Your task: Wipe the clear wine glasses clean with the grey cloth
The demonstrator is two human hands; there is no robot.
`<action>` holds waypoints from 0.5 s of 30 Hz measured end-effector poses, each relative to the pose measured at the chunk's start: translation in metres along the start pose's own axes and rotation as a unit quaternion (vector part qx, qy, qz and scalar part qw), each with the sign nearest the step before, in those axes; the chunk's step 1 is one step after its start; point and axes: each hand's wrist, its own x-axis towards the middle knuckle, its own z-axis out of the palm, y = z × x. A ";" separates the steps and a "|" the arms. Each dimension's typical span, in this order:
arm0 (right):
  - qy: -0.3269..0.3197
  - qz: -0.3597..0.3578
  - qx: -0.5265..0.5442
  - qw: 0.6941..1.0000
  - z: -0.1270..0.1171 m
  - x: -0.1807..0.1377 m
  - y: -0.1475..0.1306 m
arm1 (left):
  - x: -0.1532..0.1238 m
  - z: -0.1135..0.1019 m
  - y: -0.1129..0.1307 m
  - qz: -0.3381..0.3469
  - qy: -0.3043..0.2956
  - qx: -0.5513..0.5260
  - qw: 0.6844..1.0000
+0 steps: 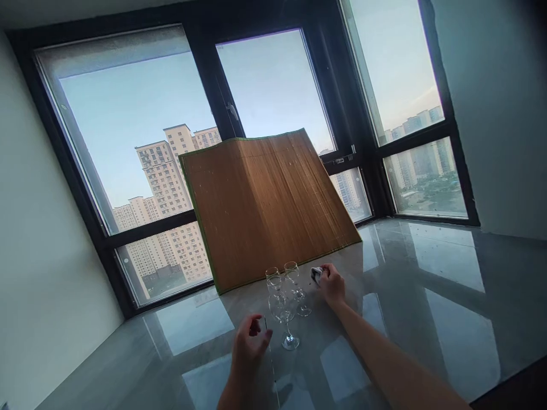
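Note:
Two clear wine glasses stand upright on a glossy grey surface. My left hand hovers just left of the nearer glass, its fingers curled in a pinch around a thin dark thing I cannot make out. It is not touching that glass. Right of the farther glass, my right hand rests on the surface. It is closed on a small crumpled white cloth.
A brown bamboo mat with a green edge leans against the window behind the glasses. Large dark-framed windows show tower blocks outside. White walls stand at the left and right.

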 end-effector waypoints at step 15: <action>-0.014 0.019 -0.017 1.000 0.007 0.006 0.005 | 0.001 0.025 0.010 0.065 -0.156 0.189 0.967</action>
